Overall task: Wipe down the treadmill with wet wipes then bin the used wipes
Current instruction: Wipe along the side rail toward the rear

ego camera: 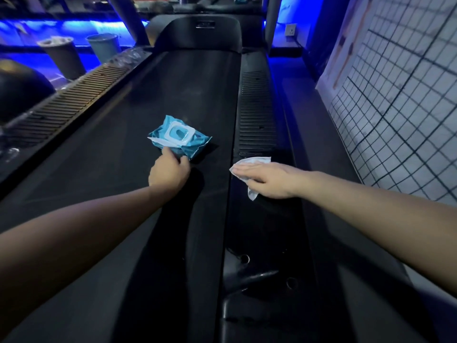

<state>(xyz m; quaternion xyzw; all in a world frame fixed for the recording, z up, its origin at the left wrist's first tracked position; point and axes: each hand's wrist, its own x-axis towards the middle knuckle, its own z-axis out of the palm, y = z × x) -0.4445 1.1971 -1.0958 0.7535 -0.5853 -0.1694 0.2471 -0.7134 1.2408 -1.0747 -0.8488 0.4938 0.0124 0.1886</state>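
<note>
Left hand (169, 170) grips blue plastic wipe pack (179, 134) on black treadmill belt (173, 82); right hand (267, 179), flat, presses white wipe (254, 160) on right rail (257, 107). Blue-lit room, gridded wall (395, 107).

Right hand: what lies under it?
A white wet wipe, pressed flat by the right hand with straight fingers onto the treadmill's right side rail. The wipe's edges show beyond the fingertips and below the palm; its middle and the rail beneath are covered.

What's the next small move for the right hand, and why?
Probably slide the right hand forward along the right side rail: it lies flat on the white wipe, with the ribbed stretch just ahead. The left hand grips the wet wipe pack on the belt.
</note>
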